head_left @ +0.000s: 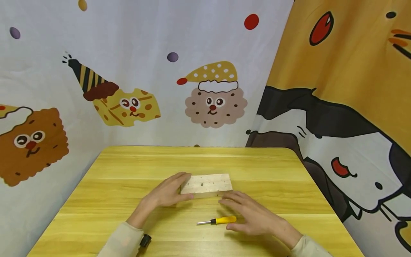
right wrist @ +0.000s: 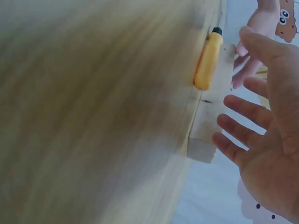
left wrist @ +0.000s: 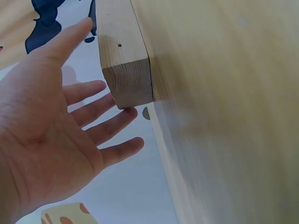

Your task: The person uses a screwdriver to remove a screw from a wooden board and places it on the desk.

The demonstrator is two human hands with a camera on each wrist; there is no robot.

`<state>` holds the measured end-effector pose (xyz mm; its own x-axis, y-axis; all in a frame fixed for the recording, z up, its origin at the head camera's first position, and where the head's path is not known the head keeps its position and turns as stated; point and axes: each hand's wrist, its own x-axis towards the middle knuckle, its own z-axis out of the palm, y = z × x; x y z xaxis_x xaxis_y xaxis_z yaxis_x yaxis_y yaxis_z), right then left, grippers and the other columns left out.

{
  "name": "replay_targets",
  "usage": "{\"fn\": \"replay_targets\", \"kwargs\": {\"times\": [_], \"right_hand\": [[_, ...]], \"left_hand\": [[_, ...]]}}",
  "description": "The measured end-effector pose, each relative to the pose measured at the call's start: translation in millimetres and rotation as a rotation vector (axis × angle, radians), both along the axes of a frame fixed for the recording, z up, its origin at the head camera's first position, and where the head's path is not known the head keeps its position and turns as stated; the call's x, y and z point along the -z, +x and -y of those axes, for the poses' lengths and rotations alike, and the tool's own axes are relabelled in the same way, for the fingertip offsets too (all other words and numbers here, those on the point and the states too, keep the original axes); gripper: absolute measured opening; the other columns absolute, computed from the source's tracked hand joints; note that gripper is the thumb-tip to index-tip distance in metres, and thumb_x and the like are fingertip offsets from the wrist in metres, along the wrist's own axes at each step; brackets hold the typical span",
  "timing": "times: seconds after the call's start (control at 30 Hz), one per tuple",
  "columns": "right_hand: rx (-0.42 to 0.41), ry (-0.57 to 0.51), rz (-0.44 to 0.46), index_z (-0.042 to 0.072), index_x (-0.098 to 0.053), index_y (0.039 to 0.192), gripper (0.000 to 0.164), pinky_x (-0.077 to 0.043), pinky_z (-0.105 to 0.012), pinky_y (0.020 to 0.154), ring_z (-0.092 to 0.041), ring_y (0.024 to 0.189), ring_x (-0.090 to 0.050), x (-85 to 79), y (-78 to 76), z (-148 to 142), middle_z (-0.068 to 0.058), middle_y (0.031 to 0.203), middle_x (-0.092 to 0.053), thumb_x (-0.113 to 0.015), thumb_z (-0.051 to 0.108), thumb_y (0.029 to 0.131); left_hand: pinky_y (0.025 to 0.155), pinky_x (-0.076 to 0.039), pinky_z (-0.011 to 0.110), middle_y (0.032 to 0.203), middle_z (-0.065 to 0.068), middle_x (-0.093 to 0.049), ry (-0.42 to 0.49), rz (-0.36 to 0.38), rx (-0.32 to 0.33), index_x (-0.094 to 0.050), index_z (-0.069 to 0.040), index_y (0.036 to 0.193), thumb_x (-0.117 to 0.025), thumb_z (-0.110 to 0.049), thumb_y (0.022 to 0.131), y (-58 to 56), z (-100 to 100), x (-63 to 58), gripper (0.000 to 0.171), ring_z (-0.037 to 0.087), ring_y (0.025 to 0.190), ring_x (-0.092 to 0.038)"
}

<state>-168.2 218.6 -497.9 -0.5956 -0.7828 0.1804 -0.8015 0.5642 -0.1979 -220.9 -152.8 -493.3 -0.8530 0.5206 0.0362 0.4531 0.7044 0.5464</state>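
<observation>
A pale wooden block (head_left: 207,183) with several small holes in its top lies flat on the table, its plain end grain (left wrist: 129,83) facing the left wrist camera. My left hand (head_left: 168,190) is at the block's left end, fingers spread and loosely bent, with the fingertips at or very close to the wood. By the right front corner is my right hand (head_left: 252,213), its fingers extended and holding nothing; whether they touch the block I cannot tell. A screwdriver (head_left: 226,220) with a yellow handle, black collar and silver shaft lies in front of the block, handle end near my right thumb.
The wooden table (head_left: 135,164) has rounded far corners. Behind it hangs a white curtain (head_left: 141,50) with cartoon prints, and at the right an orange cartoon cloth (head_left: 359,64). A black strap piece (head_left: 145,241) shows at my left sleeve.
</observation>
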Motion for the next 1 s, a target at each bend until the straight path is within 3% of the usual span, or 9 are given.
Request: {"fn": "replay_targets", "kwargs": {"times": [0.2,0.37,0.57,0.8,1.0], "right_hand": [[-0.021,0.027,0.002,0.014,-0.065,0.157,0.068,-0.056,-0.055,0.123,-0.026,0.143,-0.065,6.2,1.4,2,-0.005,0.156,-0.07,-0.081,0.053,0.103],[-0.058,0.014,-0.004,0.016,-0.076,0.141,0.049,-0.063,-0.04,0.109,-0.014,0.124,-0.069,8.8,0.8,5,0.004,0.137,-0.075,-0.084,0.046,0.103],[-0.087,-0.004,0.029,0.022,-0.081,0.122,0.024,-0.059,-0.024,0.091,-0.001,0.103,-0.061,11.0,0.4,7,0.011,0.116,-0.073,-0.087,0.033,0.102],[-0.109,-0.024,0.029,0.021,-0.082,0.114,0.015,-0.053,-0.016,0.082,0.003,0.092,-0.053,13.2,-2.2,8,0.013,0.102,-0.069,-0.089,0.023,0.101],[-0.093,-0.047,0.073,0.021,-0.082,0.111,0.012,-0.054,-0.015,0.082,0.005,0.092,-0.055,13.5,-2.5,8,0.014,0.103,-0.071,-0.088,0.018,0.101]], "left_hand": [[0.133,-0.042,0.068,0.176,0.029,-0.045,-0.012,0.002,-0.023,-0.047,0.002,0.169,-0.081,-0.049,0.105,-0.3,-3,-1.5,0.089,0.05,0.163,-0.047],[0.132,-0.043,0.068,0.174,0.032,-0.046,-0.019,0.005,-0.041,-0.049,0.006,0.166,-0.085,-0.044,0.103,-1.1,-4,-1.1,0.088,0.052,0.161,-0.048],[0.131,-0.044,0.068,0.172,0.033,-0.048,-0.017,0.0,-0.05,-0.052,0.007,0.164,-0.087,-0.039,0.102,-2.1,-5,1.0,0.085,0.053,0.159,-0.05],[0.13,-0.047,0.068,0.169,0.032,-0.052,-0.007,-0.012,-0.051,-0.055,0.006,0.162,-0.088,-0.034,0.101,-3.0,-6,1.2,0.08,0.053,0.156,-0.053],[0.13,-0.046,0.068,0.17,0.032,-0.051,0.002,0.002,-0.057,-0.054,0.006,0.163,-0.087,-0.034,0.103,-2.2,-6,1.5,0.079,0.052,0.157,-0.052]]}}
